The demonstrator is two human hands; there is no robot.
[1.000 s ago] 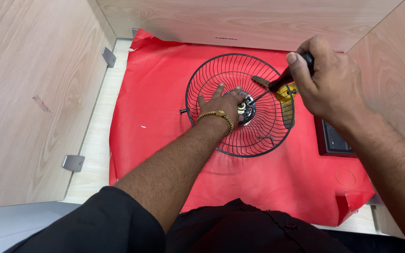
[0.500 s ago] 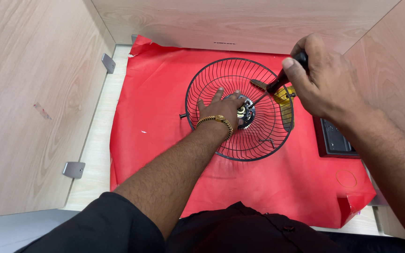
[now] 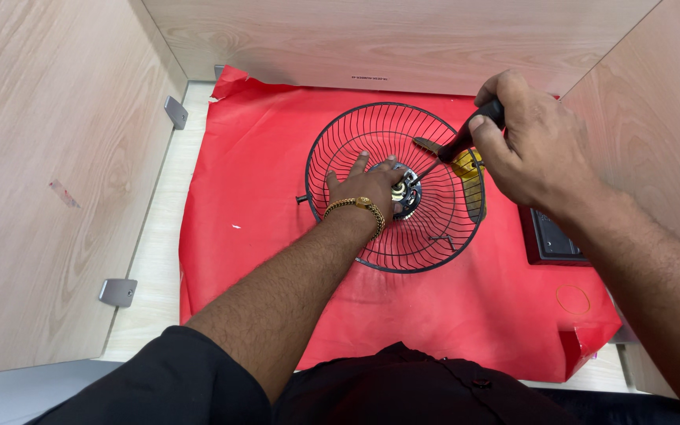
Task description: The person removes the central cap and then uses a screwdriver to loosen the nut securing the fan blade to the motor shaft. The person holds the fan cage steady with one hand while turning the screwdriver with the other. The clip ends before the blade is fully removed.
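Left hand (image 3: 367,185) lies flat on the fan guard (image 3: 395,187); right hand (image 3: 525,142) grips a screwdriver (image 3: 454,149), seemingly at its hub.

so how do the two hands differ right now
The left hand lies flat, fingers spread, on the black wire fan guard; the right hand is curled around a screwdriver. The left wears a gold bracelet; the right wrist is bare. Both work at the guard's hub.

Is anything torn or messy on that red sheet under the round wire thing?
A little. The red sheet has a ragged, curled corner at its top left edge, and its bottom right corner is folded up. A thin rubber band lies loose on it near the right side. The wire fan guard itself looks whole.
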